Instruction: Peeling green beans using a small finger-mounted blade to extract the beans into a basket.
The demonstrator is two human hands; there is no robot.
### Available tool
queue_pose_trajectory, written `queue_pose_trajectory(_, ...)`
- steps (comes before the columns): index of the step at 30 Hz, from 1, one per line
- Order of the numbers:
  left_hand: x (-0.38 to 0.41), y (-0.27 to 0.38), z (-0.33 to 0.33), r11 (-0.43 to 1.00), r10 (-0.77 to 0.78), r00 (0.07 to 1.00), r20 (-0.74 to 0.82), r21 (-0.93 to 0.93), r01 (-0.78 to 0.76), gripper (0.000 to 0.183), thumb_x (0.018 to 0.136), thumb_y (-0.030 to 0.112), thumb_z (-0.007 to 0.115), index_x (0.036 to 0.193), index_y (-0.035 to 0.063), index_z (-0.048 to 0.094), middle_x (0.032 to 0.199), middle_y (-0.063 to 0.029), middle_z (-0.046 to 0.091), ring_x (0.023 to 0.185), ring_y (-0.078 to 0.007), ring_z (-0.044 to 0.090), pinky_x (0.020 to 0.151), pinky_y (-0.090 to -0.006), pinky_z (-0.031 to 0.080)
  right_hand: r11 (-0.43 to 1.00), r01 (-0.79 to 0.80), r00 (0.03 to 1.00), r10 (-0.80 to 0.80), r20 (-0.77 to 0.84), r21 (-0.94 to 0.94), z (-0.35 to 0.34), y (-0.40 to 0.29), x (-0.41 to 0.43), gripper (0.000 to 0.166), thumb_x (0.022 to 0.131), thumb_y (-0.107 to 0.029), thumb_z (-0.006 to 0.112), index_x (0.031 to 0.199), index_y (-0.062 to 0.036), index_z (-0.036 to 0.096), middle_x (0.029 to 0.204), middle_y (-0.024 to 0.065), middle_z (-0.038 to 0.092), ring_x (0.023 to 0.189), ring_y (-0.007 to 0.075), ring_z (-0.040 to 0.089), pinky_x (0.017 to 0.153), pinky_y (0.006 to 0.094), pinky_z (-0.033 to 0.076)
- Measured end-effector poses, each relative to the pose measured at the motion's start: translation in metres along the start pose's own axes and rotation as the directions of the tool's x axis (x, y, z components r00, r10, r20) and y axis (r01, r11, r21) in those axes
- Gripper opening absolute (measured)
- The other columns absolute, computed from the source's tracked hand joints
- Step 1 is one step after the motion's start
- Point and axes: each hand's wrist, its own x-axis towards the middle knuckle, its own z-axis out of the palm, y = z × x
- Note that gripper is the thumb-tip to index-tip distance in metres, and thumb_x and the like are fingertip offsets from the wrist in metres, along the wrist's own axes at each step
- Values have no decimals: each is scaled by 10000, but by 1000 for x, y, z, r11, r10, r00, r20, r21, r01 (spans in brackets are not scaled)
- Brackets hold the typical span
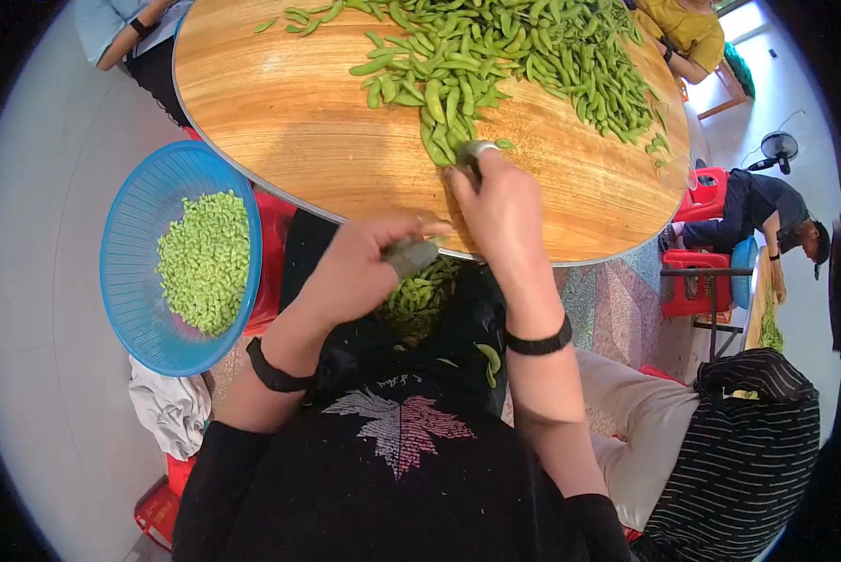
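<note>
Green soybean pods lie in a heap across the far part of a round wooden table. At the near tip of the heap my right hand touches the pods, its fingers bent, with a grey cover on a fingertip; whether it grips a pod cannot be made out. My left hand is blurred over the near table edge, a dark grey cover on its thumb, and a small green bit seems to be at its fingertips. Below it, a pile of pods or empty hulls shows between my legs.
To the left, a blue plastic basket holds shelled green beans, beside a red stool. People sit around the table, one close on my right in striped clothing. A few pods lie on my lap. Another person sits farther right.
</note>
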Motion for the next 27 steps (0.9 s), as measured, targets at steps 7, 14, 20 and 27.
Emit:
queue_pose_trajectory(7,7,-16,-3,991,127,988,-90,58,-123,267,758,-26,534,997,31,640,753,-12,586,738,-84,526,664,-236,423,996,-84,996,84,0,10,5,8,1,186,757,-147,595,822,28,590,681,245,582,670,396,586,606,448,460)
queue_pose_trajectory(14,27,2,11,970,30,943,-333,-216,-107,216,818,46,598,1033,41,624,766,52,561,670,-36,485,598,-178,383,680,-440,898,318,304,586,-4,18,-13,126,765,-117,582,784,7,583,583,11,515,528,96,450,489,261,363)
queue_pose_trajectory(20,44,-6,11,842,-60,984,-170,-538,-41,355,719,-96,489,1033,24,604,829,36,550,720,-44,470,621,-181,370,595,-486,870,253,424,641,-13,6,-24,67,772,-79,564,785,-18,590,614,-68,470,553,29,393,488,213,317)
queue_pose_trajectory(27,41,-1,13,951,3,986,-165,-306,-54,166,755,-22,574,909,21,618,798,63,553,716,-48,481,621,-183,381,46,-595,793,194,577,802,-31,14,-20,30,833,-31,514,836,-16,540,570,-44,443,402,18,306,354,171,194)
